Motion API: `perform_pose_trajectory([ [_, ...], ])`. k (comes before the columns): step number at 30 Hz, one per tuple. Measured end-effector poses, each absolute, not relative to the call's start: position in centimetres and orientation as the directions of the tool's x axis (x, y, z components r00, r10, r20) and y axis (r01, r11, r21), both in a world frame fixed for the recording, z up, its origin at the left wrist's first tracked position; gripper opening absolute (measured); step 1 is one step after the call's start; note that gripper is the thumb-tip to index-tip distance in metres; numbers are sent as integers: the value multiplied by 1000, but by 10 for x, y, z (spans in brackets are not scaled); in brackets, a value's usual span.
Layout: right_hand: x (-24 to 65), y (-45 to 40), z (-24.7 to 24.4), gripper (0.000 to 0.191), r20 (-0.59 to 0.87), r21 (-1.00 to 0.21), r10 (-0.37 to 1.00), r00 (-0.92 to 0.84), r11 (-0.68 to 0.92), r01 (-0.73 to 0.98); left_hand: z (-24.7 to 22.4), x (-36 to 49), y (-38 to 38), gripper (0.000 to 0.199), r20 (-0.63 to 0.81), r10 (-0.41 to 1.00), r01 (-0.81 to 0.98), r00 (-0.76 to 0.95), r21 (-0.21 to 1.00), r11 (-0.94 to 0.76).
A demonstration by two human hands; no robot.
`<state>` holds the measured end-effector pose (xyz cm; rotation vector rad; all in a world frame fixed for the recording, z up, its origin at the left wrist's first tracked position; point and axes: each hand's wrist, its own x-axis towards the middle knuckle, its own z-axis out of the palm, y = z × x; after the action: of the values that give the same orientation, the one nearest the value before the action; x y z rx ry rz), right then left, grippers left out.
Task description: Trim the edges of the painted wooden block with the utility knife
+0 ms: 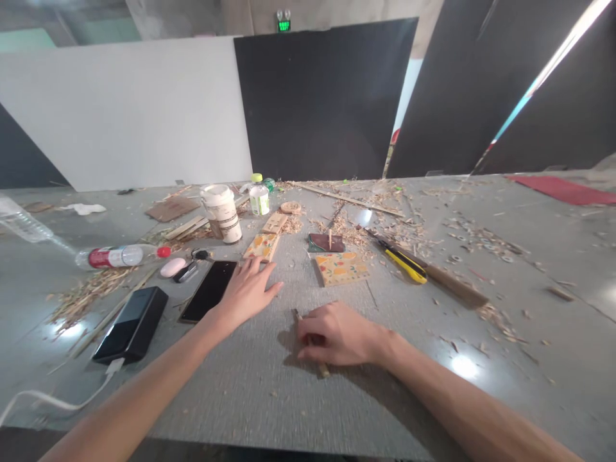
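My right hand [337, 333] is closed around a thin wooden stick [324, 370], whose two ends poke out above and below the fingers; its middle is hidden. My left hand [248, 289] is open, fingers spread, beside the dark phone [212, 289]. Its fingertips reach the near end of a floral-patterned strip [260, 246]; whether they touch it I cannot tell. Beyond my right hand lies a floral-patterned square [342, 268]. Behind that is a dark reddish-brown piece [315, 242] with a small pointed wooden bit [330, 239] on it.
A yellow utility knife [407, 266] lies by a long wooden strip [455, 285] on the right. To the left are a black power bank [131, 325] with a white cable, a red-capped bottle [122, 255] and a paper cup [221, 215]. Wood shavings [385, 239] litter the grey table [231, 398].
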<state>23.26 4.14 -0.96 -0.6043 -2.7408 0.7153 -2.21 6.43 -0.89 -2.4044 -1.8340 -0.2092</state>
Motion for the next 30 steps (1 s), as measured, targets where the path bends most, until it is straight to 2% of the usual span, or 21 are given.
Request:
perform_pose_trajectory([
  [2, 233, 42, -9, 20, 123, -522, 446, -886, 789, 325, 8, -17, 74, 48, 125, 952, 960, 278, 7, -281],
  [4, 233, 42, -9, 20, 120, -531, 437, -891, 787, 315, 32, -10, 90, 44, 96, 942, 941, 323, 75, -330],
  [6, 233, 42, -8, 19, 121, -539, 435, -892, 784, 309, 57, 2, 109, 48, 132, 902, 861, 412, 268, -432],
  [7, 233, 42, -8, 19, 121, -542, 436, -892, 781, 309, 69, 10, 120, 47, 110, 857, 773, 504, 386, -504],
  [8, 233, 41, -7, 19, 119, -546, 439, -891, 778, 310, 78, 19, 130, 47, 99, 809, 699, 579, 452, -555],
  [9, 233, 41, -7, 20, 119, -547, 441, -889, 776, 312, 86, 29, 139, 49, 132, 799, 683, 586, 450, -576],
  [11, 232, 41, -7, 20, 118, -543, 444, -888, 778, 317, 91, 52, 155, 45, 216, 824, 745, 524, 354, -566],
  [13, 233, 41, -9, 20, 125, -531, 441, -889, 786, 316, 86, 75, 165, 40, 215, 788, 745, 577, 255, -616],
  [15, 233, 42, -11, 19, 132, -526, 443, -887, 789, 316, 73, 93, 168, 43, 109, 761, 731, 640, 221, -646],
  [18, 234, 43, -14, 20, 141, -541, 445, -884, 783, 307, 46, 110, 162, 74, -157, 713, 730, 684, 129, -672],
  [19, 234, 43, -15, 20, 142, -547, 444, -885, 780, 303, 37, 114, 158, 86, -195, 710, 736, 676, 127, -665],
  [22, 234, 43, -16, 21, 140, -552, 438, -888, 779, 297, 13, 119, 149, 105, -82, 755, 759, 650, 121, -640],
  [26, 234, 43, -16, 21, 132, -560, 443, -887, 772, 303, 5, 118, 145, 108, 42, 779, 767, 625, 149, -624],
  [30, 233, 42, -15, 20, 118, -570, 452, -884, 760, 312, 26, 105, 136, 102, 108, 775, 753, 623, 186, -631],
])
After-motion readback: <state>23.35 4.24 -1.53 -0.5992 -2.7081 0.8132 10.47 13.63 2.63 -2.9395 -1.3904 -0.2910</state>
